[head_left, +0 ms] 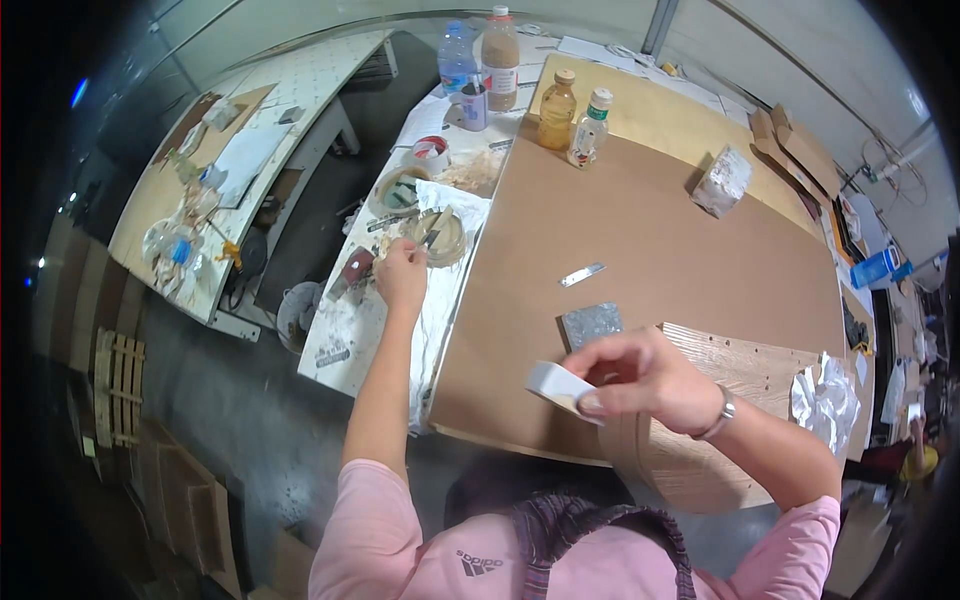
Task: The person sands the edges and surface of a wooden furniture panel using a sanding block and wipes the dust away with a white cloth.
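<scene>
My left hand (403,274) reaches over the white side table, fingers pinched together beside a round dish (446,243) of pale paste. A thin scraper (431,238) lies at the dish's edge by my fingertips; whether I grip it or something smaller, I cannot make out. My right hand (650,380) holds a small white block (558,384) between thumb and fingers, above the front of the brown board. Just beyond it lies a grey square pad (591,326). Farther off is a small metal blade (582,274). Near my left hand sits a dark red block (357,265).
A curved wood-grained panel (700,440) lies under my right forearm, with crumpled foil (825,400) on its right. Bottles (557,110) stand at the back, and a wrapped white block (722,182) sits back right. A second table (290,95) stands across a gap at left.
</scene>
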The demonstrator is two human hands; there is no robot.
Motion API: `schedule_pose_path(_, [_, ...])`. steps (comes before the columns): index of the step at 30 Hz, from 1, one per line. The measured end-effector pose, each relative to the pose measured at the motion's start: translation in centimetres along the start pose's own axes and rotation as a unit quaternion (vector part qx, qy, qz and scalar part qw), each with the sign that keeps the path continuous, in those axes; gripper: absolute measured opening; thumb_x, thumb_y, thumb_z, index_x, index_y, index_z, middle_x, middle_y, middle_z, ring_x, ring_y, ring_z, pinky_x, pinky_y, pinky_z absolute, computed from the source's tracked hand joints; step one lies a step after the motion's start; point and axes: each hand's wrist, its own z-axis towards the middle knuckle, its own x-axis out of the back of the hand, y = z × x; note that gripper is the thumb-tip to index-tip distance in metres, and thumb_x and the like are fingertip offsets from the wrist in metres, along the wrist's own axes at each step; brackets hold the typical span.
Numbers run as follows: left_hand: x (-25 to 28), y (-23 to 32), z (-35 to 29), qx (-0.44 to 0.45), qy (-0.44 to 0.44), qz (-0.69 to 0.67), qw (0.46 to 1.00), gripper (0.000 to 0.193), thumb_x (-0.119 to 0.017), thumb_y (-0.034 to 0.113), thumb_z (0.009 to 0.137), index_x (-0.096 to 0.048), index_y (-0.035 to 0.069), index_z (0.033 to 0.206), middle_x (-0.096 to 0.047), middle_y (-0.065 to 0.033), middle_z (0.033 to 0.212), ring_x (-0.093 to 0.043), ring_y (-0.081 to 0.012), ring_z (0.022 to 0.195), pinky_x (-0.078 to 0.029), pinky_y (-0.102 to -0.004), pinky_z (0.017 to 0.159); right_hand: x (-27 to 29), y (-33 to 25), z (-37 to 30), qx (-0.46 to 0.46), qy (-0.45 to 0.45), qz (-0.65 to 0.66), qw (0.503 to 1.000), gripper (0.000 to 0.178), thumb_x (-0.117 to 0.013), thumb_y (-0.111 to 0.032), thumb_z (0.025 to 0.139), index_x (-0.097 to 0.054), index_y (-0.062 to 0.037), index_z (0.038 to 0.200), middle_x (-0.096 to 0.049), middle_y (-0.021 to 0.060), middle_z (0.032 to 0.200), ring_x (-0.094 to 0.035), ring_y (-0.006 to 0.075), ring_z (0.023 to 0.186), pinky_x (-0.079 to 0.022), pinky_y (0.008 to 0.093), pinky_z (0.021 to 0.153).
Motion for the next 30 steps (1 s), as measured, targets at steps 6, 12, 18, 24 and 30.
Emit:
schedule_pose_path(6, [-1.1,-2.4,2.2,0.012,-0.068,-0.11,0.992,0.02,-0.069,0.02,0.08,-0.069,0.007,0.095,-0.072,-0.0109,0.084,-0.069,-0.0273,0.08,-0.051,-0.0403,0.073,-2.0,1.5,9.3,-0.019,0.044,0.021,0.999,0.024,-0.069,-0.007,0.084,-0.066,0.0008,0.106,-0.067,0.0035,0.092,-0.062,0.0098,0.082,-0.05,0.0249,0.077])
schedule_pose_path(12, [1.6,-2.6,4.7,-0.034,-0.065,-0.102,0.992,0.016,-0.067,0.019,0.079,-0.072,0.008,0.089,-0.072,-0.0093,0.083,-0.068,-0.0281,0.077,-0.052,-0.0404,0.07,-1.5,4.0,16.2,-0.046,0.155,0.039,0.986,0.021,-0.065,-0.012,0.087,-0.065,0.0027,0.102,-0.066,0.0082,0.089,-0.064,0.0147,0.079,-0.055,0.0296,0.07])
schedule_pose_path(18, [3.6,0.1,6.1,-0.141,-0.067,-0.007,0.988,0.01,-0.065,0.018,0.081,-0.07,0.011,0.085,-0.066,-0.0071,0.086,-0.065,-0.0308,0.079,-0.05,-0.0426,0.07,-2.0,4.9,20.8,-0.052,0.232,0.09,0.967,0.021,-0.063,-0.012,0.09,-0.063,0.0053,0.102,-0.066,0.0109,0.087,-0.066,0.0183,0.074,-0.057,0.0308,0.067])
schedule_pose_path(24, [2.3,-0.2,6.7,-0.182,-0.084,0.032,0.979,0.008,-0.065,0.017,0.081,-0.069,0.01,0.083,-0.065,-0.0082,0.083,-0.064,-0.0313,0.078,-0.049,-0.0428,0.069,-2.3,4.9,22.9,-0.043,0.255,0.127,0.958,0.018,-0.061,-0.011,0.091,-0.062,0.0052,0.098,-0.066,0.0118,0.084,-0.067,0.0197,0.07,-0.058,0.0318,0.065])
schedule_pose_path(30, [1.9,-1.6,7.4,-0.13,-0.078,-0.051,0.987,0.009,-0.064,0.016,0.08,-0.069,0.008,0.081,-0.067,-0.0099,0.082,-0.064,-0.0329,0.074,-0.049,-0.0426,0.066,-1.5,5.0,24.5,-0.03,0.265,0.147,0.953,0.018,-0.059,-0.011,0.09,-0.063,0.0064,0.096,-0.066,0.0132,0.081,-0.066,0.0208,0.066,-0.057,0.0322,0.062])
